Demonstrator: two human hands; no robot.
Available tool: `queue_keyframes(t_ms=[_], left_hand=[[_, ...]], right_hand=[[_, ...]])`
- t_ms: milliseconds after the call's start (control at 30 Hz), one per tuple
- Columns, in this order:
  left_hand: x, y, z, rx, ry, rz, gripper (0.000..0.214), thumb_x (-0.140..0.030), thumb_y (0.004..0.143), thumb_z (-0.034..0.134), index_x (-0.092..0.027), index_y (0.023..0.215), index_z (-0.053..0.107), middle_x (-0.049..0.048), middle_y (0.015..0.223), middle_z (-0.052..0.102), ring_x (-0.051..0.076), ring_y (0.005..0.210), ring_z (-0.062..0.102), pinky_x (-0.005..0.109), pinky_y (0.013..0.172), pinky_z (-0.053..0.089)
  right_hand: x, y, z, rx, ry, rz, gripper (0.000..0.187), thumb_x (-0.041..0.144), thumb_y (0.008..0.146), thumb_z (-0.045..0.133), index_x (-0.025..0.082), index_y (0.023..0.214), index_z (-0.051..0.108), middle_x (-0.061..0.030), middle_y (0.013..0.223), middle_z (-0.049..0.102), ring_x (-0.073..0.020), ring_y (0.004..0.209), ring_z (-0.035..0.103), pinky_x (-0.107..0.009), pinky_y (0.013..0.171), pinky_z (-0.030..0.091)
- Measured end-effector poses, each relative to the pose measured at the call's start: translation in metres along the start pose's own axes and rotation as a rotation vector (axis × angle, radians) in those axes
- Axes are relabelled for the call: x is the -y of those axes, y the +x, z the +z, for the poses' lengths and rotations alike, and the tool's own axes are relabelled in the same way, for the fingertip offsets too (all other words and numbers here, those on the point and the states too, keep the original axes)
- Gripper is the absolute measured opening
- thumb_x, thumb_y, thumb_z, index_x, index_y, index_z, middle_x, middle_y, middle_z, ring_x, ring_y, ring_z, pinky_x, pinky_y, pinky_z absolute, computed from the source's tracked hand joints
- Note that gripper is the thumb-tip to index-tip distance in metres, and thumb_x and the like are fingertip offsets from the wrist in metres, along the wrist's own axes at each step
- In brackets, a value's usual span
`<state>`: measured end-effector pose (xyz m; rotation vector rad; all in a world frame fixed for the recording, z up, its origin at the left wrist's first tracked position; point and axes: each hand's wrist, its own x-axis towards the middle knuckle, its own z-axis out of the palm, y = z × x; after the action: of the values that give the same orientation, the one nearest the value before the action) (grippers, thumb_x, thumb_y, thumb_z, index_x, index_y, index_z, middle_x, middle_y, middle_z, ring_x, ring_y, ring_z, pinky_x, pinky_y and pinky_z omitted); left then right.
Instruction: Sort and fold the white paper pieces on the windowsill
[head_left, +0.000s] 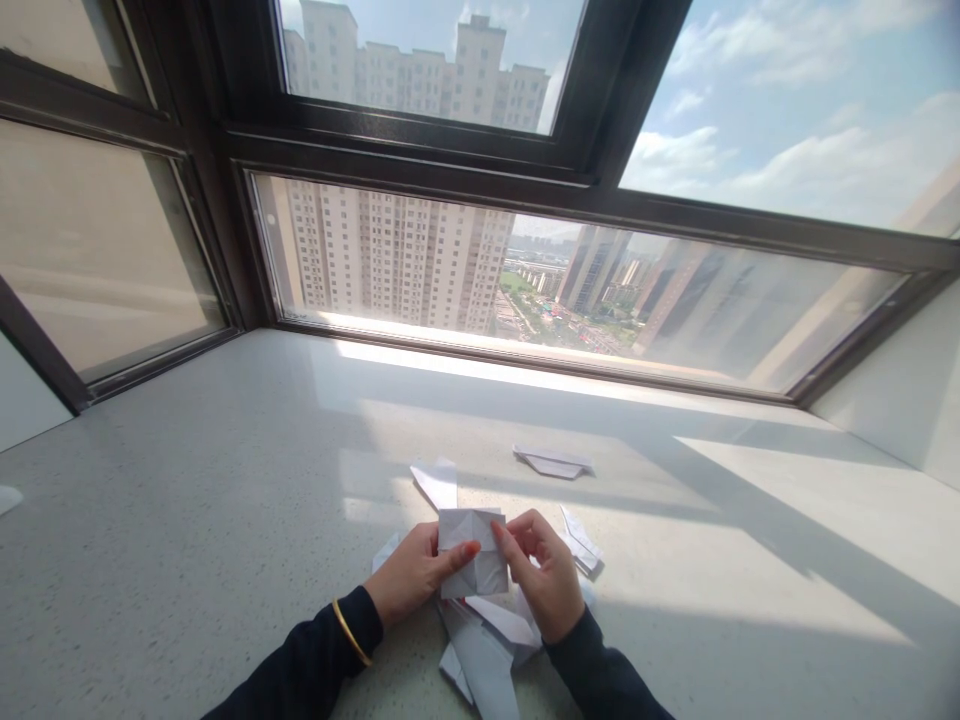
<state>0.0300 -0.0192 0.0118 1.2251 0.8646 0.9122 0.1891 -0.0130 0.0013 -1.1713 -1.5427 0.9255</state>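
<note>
A small creased piece of white folded paper (472,578) is held up between my two hands, fold lines running across it. My left hand (409,572) grips its left side, thumb laid over the front. On the right edge, my right hand (546,572) pinches the paper between thumb and fingers. Below and partly behind it lies a pile of folded white paper pieces (484,660), some looking like paper planes. Another folded paper (437,484) sits just beyond my left hand, and one more (581,541) lies right of my right hand.
The speckled pale stone sill (225,520) spreads around my hands, with bands of sunlight and shadow. Farther back lies a folded paper plane (553,462). Dark window frames (420,155) bound the far side. A white object (9,498) is cut off at the left edge.
</note>
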Motion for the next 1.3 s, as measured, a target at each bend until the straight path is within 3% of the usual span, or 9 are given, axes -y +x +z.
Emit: queue_keyframes(t_ms=[933,1033,1133,1200,1300], left_hand=[[0.001,0.000,0.001,-0.014,0.053,0.001,0.033,-0.040,0.070,0.056,-0.012,0.085,0.063,0.0052,0.080,0.062,0.015,0.070,0.053,0.024,0.062,0.041],[0.003,0.000,0.001,-0.035,0.044,0.001,0.032,-0.039,0.069,0.057,-0.011,0.085,0.063,0.0058,0.079,0.063,0.016,0.070,0.055,0.024,0.062,0.042],[0.007,0.002,0.001,-0.107,-0.044,0.018,0.033,-0.038,0.068,0.058,-0.011,0.086,0.062,0.0069,0.080,0.064,0.018,0.072,0.056,0.026,0.064,0.043],[0.007,0.003,0.000,-0.195,-0.101,0.031,0.032,-0.039,0.066,0.060,-0.011,0.082,0.062,0.0064,0.076,0.064,0.018,0.069,0.057,0.026,0.062,0.044],[0.003,0.003,0.000,-0.318,-0.126,0.025,0.032,-0.039,0.062,0.064,-0.010,0.074,0.062,0.0043,0.069,0.063,0.016,0.062,0.056,0.024,0.057,0.043]], right_hand=[[0.001,-0.001,0.002,0.039,-0.067,-0.031,0.023,0.040,0.078,0.047,0.019,0.067,0.043,0.0061,0.048,0.040,-0.0090,0.043,0.039,-0.020,0.039,0.031],[0.006,0.002,-0.002,0.008,-0.238,-0.140,0.023,0.039,0.079,0.044,0.019,0.067,0.046,0.0038,0.051,0.045,-0.0106,0.046,0.043,-0.022,0.044,0.036],[0.008,0.016,-0.027,-0.070,-0.609,-0.323,0.024,0.040,0.079,0.044,0.020,0.072,0.053,-0.0022,0.066,0.055,-0.0167,0.065,0.051,-0.031,0.063,0.039],[-0.001,0.028,-0.053,-0.175,-0.818,-0.329,0.025,0.042,0.079,0.041,0.021,0.076,0.055,-0.0049,0.076,0.057,-0.0195,0.072,0.051,-0.033,0.066,0.038],[-0.026,0.041,-0.087,-0.274,-1.085,-0.212,0.022,0.038,0.078,0.042,0.020,0.079,0.055,-0.0075,0.076,0.056,-0.0208,0.068,0.052,-0.032,0.059,0.038]])
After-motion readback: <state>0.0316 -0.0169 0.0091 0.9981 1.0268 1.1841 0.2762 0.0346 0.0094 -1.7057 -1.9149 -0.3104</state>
